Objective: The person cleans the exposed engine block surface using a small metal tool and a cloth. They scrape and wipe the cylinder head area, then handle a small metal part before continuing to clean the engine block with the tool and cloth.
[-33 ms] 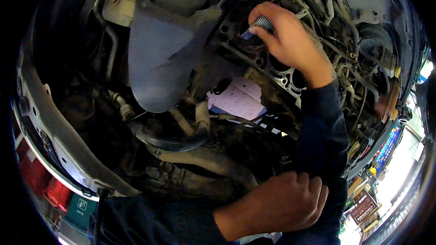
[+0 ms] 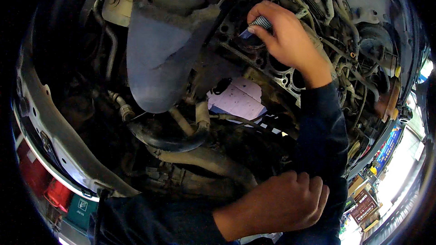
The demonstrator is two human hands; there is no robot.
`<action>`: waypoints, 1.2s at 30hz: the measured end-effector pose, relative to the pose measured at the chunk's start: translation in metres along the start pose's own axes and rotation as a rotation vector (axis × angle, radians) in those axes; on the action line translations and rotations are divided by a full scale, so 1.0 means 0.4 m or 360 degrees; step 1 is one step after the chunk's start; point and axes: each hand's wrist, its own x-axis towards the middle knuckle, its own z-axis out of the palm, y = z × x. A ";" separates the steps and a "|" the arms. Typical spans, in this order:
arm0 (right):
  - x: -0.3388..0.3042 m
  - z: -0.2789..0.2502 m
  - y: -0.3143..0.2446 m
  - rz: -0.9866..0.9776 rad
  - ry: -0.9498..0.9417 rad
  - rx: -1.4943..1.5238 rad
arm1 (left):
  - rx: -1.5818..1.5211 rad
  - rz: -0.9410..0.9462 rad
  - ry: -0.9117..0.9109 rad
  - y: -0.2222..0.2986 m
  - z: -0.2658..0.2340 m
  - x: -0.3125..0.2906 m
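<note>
Grime coats nearly everything in this engine bay, seen from above. At the far left runs the curved grey front edge of the car (image 2: 50,140), smooth painted metal with red containers (image 2: 34,179) below it. Next comes a grey cloth (image 2: 156,59), soft and matte, draped over a part so that it hangs in a rounded tongue. Under it a thick black rubber hose (image 2: 165,138) bends in a U, and a dull, dusty metal pipe (image 2: 204,161) runs beneath that. A pale pink sheet of paper (image 2: 238,97), flat and creased, lies wedged among the parts near the middle.

The left hand (image 2: 279,204) sits low in the picture, curled into a loose fist with the knuckles up; whether anything is inside it cannot be told. Its dark sleeve runs off the lower edge.

Higher and to the right, the right hand (image 2: 286,36) reaches over the engine block (image 2: 277,75), a rough cast-metal face with round bores. Its thumb and fingers are pinched closed on a small ribbed tool (image 2: 258,23), grey-striped with a bluish tip. The tool sticks out from the fingertips toward the left, its tip down at a dark round bore of the block.
</note>
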 end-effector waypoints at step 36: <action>0.007 0.007 0.006 -0.0196 0.0054 0.0015 | -0.0021 0.0009 -0.0054 -0.003 0.001 -0.006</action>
